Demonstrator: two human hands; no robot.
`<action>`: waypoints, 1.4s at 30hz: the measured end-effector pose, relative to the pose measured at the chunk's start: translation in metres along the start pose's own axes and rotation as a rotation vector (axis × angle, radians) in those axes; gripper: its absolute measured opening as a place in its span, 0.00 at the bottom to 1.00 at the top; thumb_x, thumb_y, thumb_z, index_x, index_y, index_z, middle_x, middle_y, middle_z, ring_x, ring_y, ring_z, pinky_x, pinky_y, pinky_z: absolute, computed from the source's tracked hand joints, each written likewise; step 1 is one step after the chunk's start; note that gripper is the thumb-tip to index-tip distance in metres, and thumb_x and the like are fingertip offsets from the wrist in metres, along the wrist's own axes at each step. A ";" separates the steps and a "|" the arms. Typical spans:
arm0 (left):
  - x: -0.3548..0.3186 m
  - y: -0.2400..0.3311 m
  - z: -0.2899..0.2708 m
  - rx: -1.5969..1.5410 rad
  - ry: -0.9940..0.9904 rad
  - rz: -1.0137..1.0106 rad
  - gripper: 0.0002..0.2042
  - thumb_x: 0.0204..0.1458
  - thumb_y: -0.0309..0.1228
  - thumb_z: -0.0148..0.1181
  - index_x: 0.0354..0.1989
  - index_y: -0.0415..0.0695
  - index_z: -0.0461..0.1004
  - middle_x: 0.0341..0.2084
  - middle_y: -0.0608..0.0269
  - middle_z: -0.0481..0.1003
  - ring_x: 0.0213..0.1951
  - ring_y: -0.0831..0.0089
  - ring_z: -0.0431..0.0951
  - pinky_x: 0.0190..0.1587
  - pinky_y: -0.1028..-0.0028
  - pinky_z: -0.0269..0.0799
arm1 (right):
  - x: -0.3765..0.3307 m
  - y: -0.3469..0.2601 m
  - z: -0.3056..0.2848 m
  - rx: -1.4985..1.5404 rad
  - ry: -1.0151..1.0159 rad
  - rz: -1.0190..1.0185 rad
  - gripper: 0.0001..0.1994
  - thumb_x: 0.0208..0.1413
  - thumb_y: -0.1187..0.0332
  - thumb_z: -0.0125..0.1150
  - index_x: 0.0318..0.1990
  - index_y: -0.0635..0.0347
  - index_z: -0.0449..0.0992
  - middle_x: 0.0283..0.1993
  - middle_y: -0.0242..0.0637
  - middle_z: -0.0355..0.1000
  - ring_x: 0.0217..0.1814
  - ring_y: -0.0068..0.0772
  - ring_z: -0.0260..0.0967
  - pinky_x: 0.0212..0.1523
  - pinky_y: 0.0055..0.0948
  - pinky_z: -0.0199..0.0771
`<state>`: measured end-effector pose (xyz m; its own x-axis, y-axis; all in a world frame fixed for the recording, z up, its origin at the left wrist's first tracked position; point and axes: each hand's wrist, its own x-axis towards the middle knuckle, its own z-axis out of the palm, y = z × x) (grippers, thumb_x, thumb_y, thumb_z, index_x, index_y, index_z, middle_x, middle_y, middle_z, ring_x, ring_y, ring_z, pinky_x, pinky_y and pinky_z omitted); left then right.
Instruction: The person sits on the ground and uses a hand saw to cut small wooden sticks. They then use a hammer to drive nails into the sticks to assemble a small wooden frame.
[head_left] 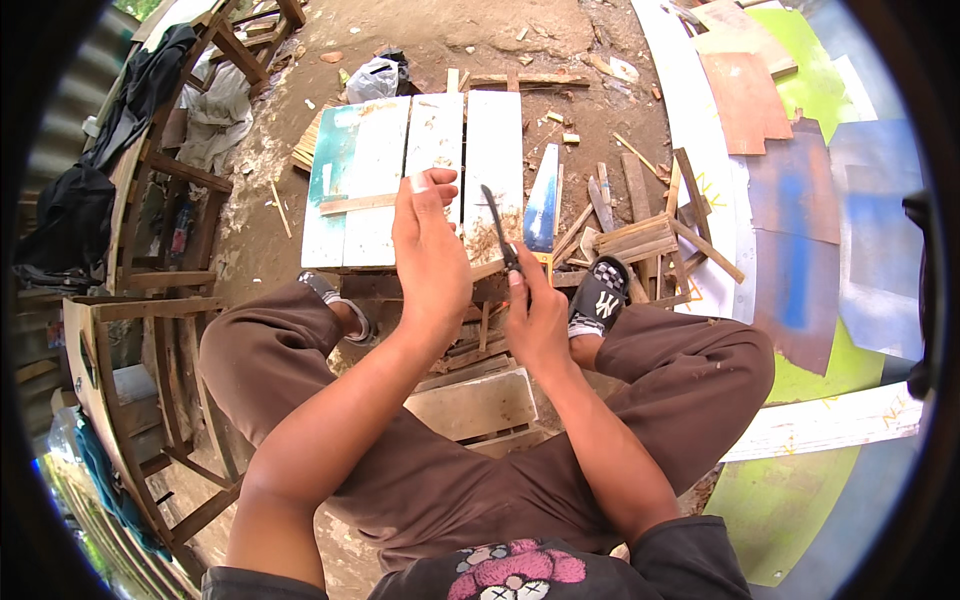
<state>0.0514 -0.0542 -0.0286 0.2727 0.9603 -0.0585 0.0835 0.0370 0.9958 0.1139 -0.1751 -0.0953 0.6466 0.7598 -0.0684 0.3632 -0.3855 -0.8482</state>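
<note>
My left hand is closed around a small piece of wood whose pale end sticks out to the right. My right hand grips a dark-bladed knife, the blade pointing up and away, its base meeting the wood piece. Both hands are raised over a low bench of white-painted planks with wood shavings on it. A thin wooden strip lies across the planks, left of my left hand. I sit with knees apart in brown trousers.
A blue and white pointed board leans beside the bench. Scrap wood offcuts pile at the right near my sandalled foot. Painted sheets cover the ground at right. Wooden chair frames and dark clothing stand at left.
</note>
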 end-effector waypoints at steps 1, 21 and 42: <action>0.000 -0.001 0.000 0.028 -0.018 0.030 0.25 0.77 0.47 0.34 0.55 0.41 0.74 0.48 0.56 0.75 0.53 0.69 0.73 0.55 0.66 0.71 | 0.001 0.000 0.000 0.044 0.017 -0.130 0.21 0.71 0.76 0.49 0.69 0.58 0.70 0.36 0.63 0.78 0.36 0.67 0.78 0.36 0.52 0.74; 0.002 -0.001 0.009 0.000 0.035 0.090 0.20 0.78 0.41 0.37 0.55 0.34 0.68 0.49 0.52 0.72 0.52 0.66 0.70 0.61 0.66 0.65 | 0.000 0.010 0.006 0.115 0.112 -0.262 0.20 0.72 0.74 0.48 0.69 0.60 0.71 0.29 0.56 0.75 0.25 0.52 0.75 0.31 0.44 0.72; 0.002 -0.001 0.002 0.001 0.024 0.001 0.22 0.78 0.43 0.36 0.58 0.35 0.68 0.53 0.50 0.72 0.58 0.63 0.70 0.66 0.64 0.62 | 0.003 0.012 0.006 0.062 0.123 -0.173 0.21 0.71 0.75 0.51 0.69 0.57 0.71 0.29 0.59 0.76 0.31 0.60 0.79 0.34 0.48 0.74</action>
<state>0.0542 -0.0526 -0.0302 0.2493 0.9668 -0.0560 0.0842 0.0360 0.9958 0.1157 -0.1740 -0.1087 0.6567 0.7406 0.1421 0.4363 -0.2194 -0.8727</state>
